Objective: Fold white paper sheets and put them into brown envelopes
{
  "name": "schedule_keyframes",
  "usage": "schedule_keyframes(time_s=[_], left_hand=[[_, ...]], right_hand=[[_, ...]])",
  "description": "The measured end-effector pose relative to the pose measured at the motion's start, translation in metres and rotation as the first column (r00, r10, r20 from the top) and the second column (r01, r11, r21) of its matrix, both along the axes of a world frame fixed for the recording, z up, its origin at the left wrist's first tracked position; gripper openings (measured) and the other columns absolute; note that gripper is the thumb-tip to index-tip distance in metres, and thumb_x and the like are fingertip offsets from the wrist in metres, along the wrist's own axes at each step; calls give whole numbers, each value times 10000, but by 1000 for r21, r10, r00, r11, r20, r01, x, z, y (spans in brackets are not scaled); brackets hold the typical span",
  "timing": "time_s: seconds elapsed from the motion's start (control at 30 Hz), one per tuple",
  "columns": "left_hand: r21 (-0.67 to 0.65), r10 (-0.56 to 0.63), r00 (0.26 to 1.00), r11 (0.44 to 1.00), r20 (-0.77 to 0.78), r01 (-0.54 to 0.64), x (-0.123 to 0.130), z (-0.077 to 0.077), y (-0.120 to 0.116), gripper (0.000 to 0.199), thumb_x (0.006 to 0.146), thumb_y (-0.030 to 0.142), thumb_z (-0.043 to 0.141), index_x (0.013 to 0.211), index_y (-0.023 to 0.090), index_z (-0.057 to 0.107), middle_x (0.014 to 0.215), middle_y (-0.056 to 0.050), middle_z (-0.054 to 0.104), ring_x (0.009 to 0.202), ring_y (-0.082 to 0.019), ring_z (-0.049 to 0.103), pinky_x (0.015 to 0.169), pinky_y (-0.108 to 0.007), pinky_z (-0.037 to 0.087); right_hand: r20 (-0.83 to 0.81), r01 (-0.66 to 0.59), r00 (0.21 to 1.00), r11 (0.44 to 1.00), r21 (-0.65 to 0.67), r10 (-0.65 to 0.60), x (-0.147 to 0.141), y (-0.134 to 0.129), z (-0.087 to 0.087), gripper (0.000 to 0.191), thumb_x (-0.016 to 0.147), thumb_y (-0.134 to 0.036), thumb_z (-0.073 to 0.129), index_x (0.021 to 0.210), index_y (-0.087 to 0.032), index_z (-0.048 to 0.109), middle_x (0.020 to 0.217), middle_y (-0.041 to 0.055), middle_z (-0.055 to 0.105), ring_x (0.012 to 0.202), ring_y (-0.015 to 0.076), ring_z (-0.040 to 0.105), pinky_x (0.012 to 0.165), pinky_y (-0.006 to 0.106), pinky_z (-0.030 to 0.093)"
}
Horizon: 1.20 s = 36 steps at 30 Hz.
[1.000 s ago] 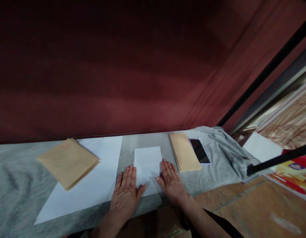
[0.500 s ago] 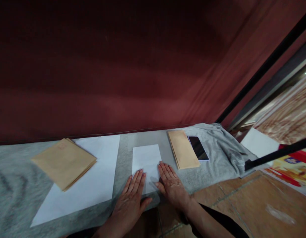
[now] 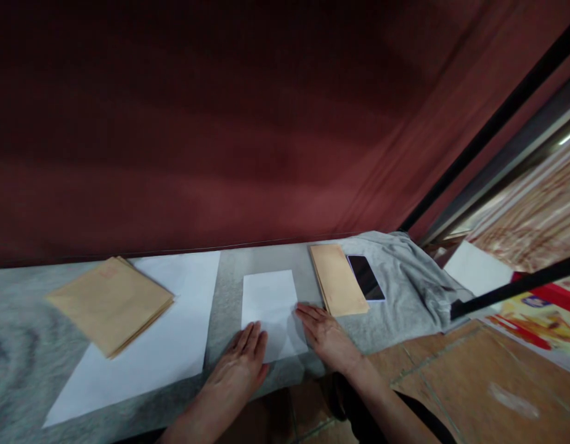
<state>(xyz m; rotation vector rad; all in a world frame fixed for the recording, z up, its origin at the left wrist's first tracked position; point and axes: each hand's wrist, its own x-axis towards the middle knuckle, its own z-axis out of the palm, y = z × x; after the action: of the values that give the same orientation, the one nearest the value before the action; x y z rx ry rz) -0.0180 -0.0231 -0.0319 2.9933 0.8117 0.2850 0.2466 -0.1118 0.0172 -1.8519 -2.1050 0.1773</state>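
Left fingers (image 3: 253,338), right fingers (image 3: 311,312) on white paper (image 3: 267,297) (phone (image 3: 366,279) rightward).

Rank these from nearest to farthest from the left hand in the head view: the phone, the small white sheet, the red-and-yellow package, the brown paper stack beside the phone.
From the left hand:
1. Small white sheet: under its fingertips.
2. Brown paper stack: to the right, past the sheet.
3. Phone: just right of that stack.
4. Red-and-yellow package: far right.

On the small white sheet (image 3: 268,296), your left hand (image 3: 245,357) covers the near-left corner; your right hand (image 3: 328,338) meets its right edge; farther right lies a phone (image 3: 366,277).
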Motion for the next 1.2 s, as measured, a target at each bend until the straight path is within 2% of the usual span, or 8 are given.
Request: schedule_keyframes(time_s=[0.27,0.53,0.73,0.83,0.93,1.0,1.1,1.2], left_hand=[[-99,18,989,995,-144,-33,12,14,-7,617,797,82,436,1384,167,603,1494,-161,535,1374,-315,524,1086,-475,477],[-145,80,997,986,9,-78,-1,46,11,621,760,53,508,1340,234,635,1472,-58,579,1356,-218,549,1123,-402,468],[-185,96,995,978,6,-93,-4,43,19,634,756,24,505,1336,241,645,1476,-39,573,1359,-202,545,1134,-398,469],[-175,42,999,984,35,-36,-10,38,17,658,787,71,548,1416,263,576,1546,-43,484,1420,-213,473,1162,-419,432],[-185,-28,999,982,46,36,-12,39,13,637,870,312,646,1487,273,494,1599,-74,394,1479,-260,376,1209,-482,345],[-206,-43,997,977,60,55,-8,43,13,610,928,436,603,1501,274,473,1586,-78,422,1474,-255,390,1232,-500,293],[-182,34,991,983,133,-9,6,46,19,496,1044,373,382,1516,239,450,1549,-64,487,1441,-193,442,1241,-452,293],[-69,70,980,996,187,-57,25,38,28,530,1053,374,331,1547,192,394,1580,-83,443,1469,-201,397,1241,-442,296]], right_hand=[[96,-7,995,1000,-22,9,2,2,1,509,961,-98,466,1451,-212,543,1467,75,580,1301,212,569,1125,384,457],[15,-23,1000,1000,2,23,4,2,-10,584,903,-13,467,1458,-185,531,1478,101,566,1361,210,530,1152,397,448],[-50,-33,998,999,-14,33,0,0,-10,695,830,44,466,1488,-180,488,1532,96,503,1425,188,460,1193,394,403],[-148,-39,988,999,-30,34,1,-1,-2,658,842,48,434,1419,-234,576,1479,43,569,1386,165,509,1172,366,429],[-248,-3,969,1000,-31,-5,-4,2,3,551,933,-45,425,1409,-271,586,1438,19,609,1330,167,569,1130,361,475],[-245,22,969,1000,-7,-23,-12,5,2,475,992,-170,451,1450,-256,543,1480,42,569,1357,189,544,1139,394,468],[-156,41,987,998,55,-32,-31,11,-6,483,1023,-285,458,1497,-197,481,1543,91,490,1437,228,446,1179,454,418],[-83,45,996,994,96,-37,-47,22,-14,509,1033,-294,437,1524,-159,436,1573,109,446,1470,239,392,1207,460,378]])
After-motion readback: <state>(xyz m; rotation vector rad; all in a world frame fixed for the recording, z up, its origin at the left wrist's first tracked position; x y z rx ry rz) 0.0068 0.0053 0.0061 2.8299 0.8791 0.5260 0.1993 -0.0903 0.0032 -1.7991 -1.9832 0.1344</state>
